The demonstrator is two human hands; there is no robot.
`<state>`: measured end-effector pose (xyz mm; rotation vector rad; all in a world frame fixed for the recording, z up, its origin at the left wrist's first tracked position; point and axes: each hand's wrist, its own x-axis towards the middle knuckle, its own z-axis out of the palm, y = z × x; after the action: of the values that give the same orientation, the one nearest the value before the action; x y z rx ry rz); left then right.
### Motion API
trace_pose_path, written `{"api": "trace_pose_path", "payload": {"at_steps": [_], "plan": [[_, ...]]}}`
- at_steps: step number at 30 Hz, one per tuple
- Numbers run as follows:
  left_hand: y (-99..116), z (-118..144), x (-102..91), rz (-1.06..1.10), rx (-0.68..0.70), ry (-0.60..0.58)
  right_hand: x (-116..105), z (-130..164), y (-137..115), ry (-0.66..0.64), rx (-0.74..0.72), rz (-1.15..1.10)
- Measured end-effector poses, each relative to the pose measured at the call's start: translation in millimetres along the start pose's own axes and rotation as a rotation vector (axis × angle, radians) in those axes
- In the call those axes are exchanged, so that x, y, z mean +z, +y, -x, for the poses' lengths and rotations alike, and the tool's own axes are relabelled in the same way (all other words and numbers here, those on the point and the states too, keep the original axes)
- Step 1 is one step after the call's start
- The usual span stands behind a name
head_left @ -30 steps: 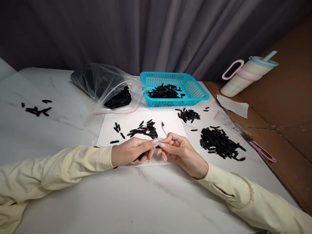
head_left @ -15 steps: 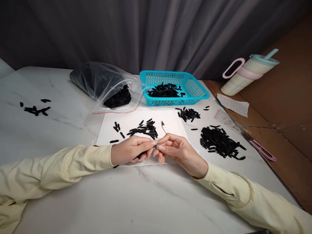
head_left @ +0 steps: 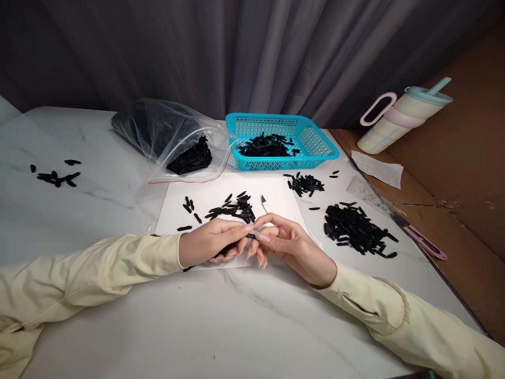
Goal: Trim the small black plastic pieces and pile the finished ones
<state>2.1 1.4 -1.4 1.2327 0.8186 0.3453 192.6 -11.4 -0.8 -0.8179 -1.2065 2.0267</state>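
Over the white sheet [head_left: 221, 196] on the table [head_left: 244, 321], my left hand [head_left: 209, 243] grips a bunch of black pieces [head_left: 228, 249], fingers closed. My right hand [head_left: 286, 243] pinches a small knife [head_left: 265, 205], its fingertips touching the left's, beside one black piece [head_left: 251, 236].

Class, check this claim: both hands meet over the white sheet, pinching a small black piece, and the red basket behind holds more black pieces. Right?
Not quite: the basket is turquoise, not red, as the head view shows. The left hand and right hand do meet over the white sheet, pinching a small black piece.
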Motion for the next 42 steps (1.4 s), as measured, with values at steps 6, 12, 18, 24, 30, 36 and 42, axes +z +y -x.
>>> {"api": "trace_pose_path", "payload": {"at_steps": [6, 12, 18, 24, 30, 36, 42], "plan": [[1.4, -0.8, 0.1, 0.047, 0.009, 0.01, 1.0, 0.5, 2.4, 0.009, -0.009, 0.024], [5.2, -0.8, 2.1, 0.055, -0.017, 0.03, 1.5, 0.0, 3.3, 0.024, -0.011, 0.046], [5.3, -0.3, 1.6, 0.04, -0.033, 0.02, 2.3, -0.4, 1.1, 0.031, -0.011, 0.052], [5.2, 0.1, 1.2, 0.059, -0.034, 0.024, 1.4, -1.5, 2.3, 0.021, -0.032, 0.063], [4.9, -0.2, 0.4, 0.099, -0.057, 0.015, 0.7, -1.2, 2.9, 0.035, -0.045, 0.063], [5.5, -0.8, 0.8, 0.108, -0.051, 0.008, -0.3, -1.4, 3.2, 0.033, -0.043, 0.055], [5.0, 0.1, 1.4, 0.101, -0.055, 0.028, -0.6, -1.2, 1.8, 0.026, -0.034, 0.027]]}}
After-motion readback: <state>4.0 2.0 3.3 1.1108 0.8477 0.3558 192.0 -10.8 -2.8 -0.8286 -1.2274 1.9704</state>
